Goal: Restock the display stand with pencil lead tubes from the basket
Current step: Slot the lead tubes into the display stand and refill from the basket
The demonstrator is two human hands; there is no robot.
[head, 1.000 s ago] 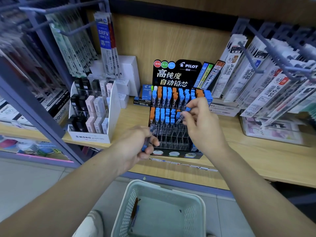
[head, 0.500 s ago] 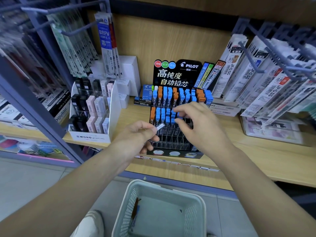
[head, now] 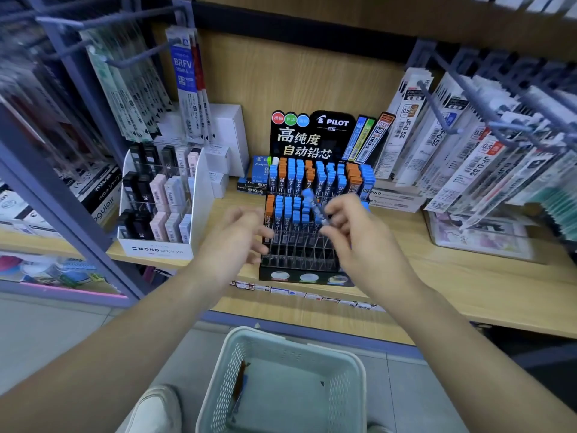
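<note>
A black Pilot display stand [head: 301, 264] sits on the wooden shelf, its back rows filled with blue and orange capped lead tubes [head: 315, 179] and its front slots bare. My right hand [head: 352, 232] pinches a blue-capped lead tube [head: 313, 203] tilted above the stand's middle rows. My left hand [head: 240, 235] hovers at the stand's left side with fingers loosely spread and holds nothing. A pale green basket [head: 356, 370] stands on the floor below, with a couple of tubes [head: 239, 382] along its left wall.
A white Mono eraser display [head: 199, 195] stands left of the stand. Hanging refill packs on hooks [head: 452, 129] crowd the right, and more packs [head: 184, 76] hang at left. A clear box [head: 480, 235] sits on the shelf [head: 468, 285] at right. My shoe [head: 156, 410] is beside the basket.
The tube passed from my left hand to my right hand, which lifted it over the stand. My left hand opened and now holds nothing.
</note>
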